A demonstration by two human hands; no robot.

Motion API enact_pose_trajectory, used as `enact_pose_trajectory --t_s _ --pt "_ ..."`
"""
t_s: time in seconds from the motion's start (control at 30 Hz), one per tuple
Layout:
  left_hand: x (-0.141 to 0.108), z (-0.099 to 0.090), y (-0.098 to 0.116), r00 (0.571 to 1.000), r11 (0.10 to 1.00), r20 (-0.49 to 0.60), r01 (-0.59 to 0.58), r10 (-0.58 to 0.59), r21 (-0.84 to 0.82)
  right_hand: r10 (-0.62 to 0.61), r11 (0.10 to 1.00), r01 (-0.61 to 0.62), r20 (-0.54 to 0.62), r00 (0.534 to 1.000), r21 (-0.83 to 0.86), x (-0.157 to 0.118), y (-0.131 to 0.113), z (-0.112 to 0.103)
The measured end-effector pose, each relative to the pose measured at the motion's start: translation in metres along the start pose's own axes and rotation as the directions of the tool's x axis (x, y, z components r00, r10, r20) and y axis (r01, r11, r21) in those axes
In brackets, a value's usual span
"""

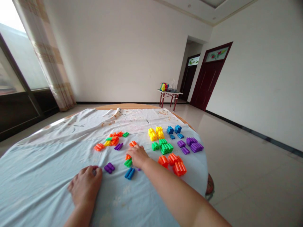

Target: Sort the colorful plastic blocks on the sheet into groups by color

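Note:
My right hand [138, 155] reaches out over the middle of the table, fingers bent down onto an orange plastic tube block [128, 157]. Its fingertips seem closed on that block, partly hiding it. Just beyond lies another orange block [133, 143]. On the near side are a green block [128, 163] and a blue block [129, 173]; a purple one shows only a sliver under my wrist. My left hand [86, 183] rests palm down on the cloth, fingers loosely spread and holding nothing visible. A purple block [109, 167] lies to its right.
Blocks grouped by colour sit on the right: yellow [156, 133], blue [174, 129], green [163, 146], purple [195, 144] and orange [179, 168]. A mixed heap [114, 141] lies left of centre. The light-blue cloth [47, 176] has folds. A small table [169, 92] stands behind.

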State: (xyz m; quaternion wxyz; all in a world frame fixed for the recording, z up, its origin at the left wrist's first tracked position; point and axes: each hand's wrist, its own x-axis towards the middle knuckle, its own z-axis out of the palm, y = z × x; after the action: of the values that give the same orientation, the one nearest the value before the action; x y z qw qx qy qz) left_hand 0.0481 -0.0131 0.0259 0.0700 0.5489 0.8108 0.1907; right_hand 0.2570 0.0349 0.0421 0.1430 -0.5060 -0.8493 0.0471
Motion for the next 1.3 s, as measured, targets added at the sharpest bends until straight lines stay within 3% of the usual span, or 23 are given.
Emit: enact_pose_trajectory --t_s 0.23,0.37,0.5,0.73,0.87,1.07,1.3 --pt "0.001 0.002 0.000 1.000 1.000 -0.015 -0.009 0.009 0.005 0.055 0.999 -0.054 -0.029 0.998 0.005 0.008 -0.001 0.007" --pt "0.000 0.005 -0.002 0.999 1.000 -0.036 -0.013 0.014 0.003 0.113 0.984 -0.098 -0.100 0.989 0.145 -0.002 -0.013 -0.002" --pt "0.000 0.005 -0.002 0.999 1.000 -0.039 -0.018 0.018 -0.004 0.154 0.951 -0.137 -0.041 0.987 0.277 -0.013 -0.025 -0.006" --pt "-0.002 0.001 0.001 1.000 1.000 -0.026 -0.009 0.009 -0.003 0.207 0.973 -0.201 -0.045 0.977 0.110 -0.022 -0.022 -0.004" --pt "-0.002 0.001 0.000 1.000 1.000 -0.021 -0.011 0.011 -0.002 0.163 0.975 -0.144 -0.101 0.981 0.172 -0.023 -0.015 -0.003" --pt "-0.001 0.002 -0.001 1.000 1.000 -0.024 -0.010 0.010 -0.004 -0.063 0.961 0.078 -0.065 0.996 0.266 -0.025 -0.011 -0.003" --pt "0.000 0.000 0.000 1.000 1.000 0.015 -0.010 0.010 -0.014 0.082 0.978 -0.075 -0.028 0.996 0.194 -0.024 -0.010 -0.001"
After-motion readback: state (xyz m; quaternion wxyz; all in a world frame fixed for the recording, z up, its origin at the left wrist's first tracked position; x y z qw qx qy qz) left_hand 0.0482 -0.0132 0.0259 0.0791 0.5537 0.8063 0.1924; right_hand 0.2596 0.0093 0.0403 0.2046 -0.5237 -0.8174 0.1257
